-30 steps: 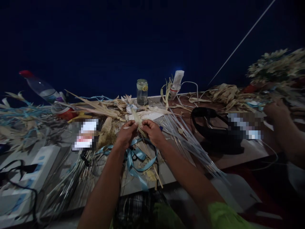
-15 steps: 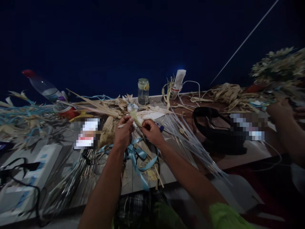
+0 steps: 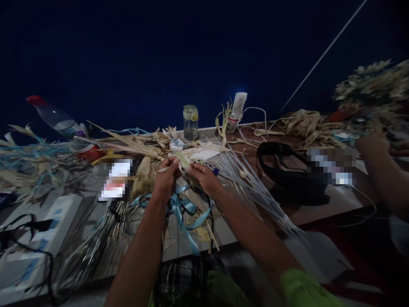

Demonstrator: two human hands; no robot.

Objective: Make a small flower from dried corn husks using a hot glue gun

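A pale greenish strip of husk is pinched between my two hands over the middle of the table. My left hand is closed on its left side, and a small whitish piece sticks out leftward from the fingers. My right hand has its fingers pressed together on the strip's right end. Just below both hands lies a looped light blue ribbon. Dry husks spread behind them, with a round white item among these.
A lidded jar and a white cup stand at the back. Clear thin rods and a black headband-like device lie right. A power strip, phone and tilted bottle are left. Another person's hand shows far right.
My right hand's fingers have straightened a little along the strip, which now looks flatter and wider. My left hand keeps its hold. The view has shifted slightly.
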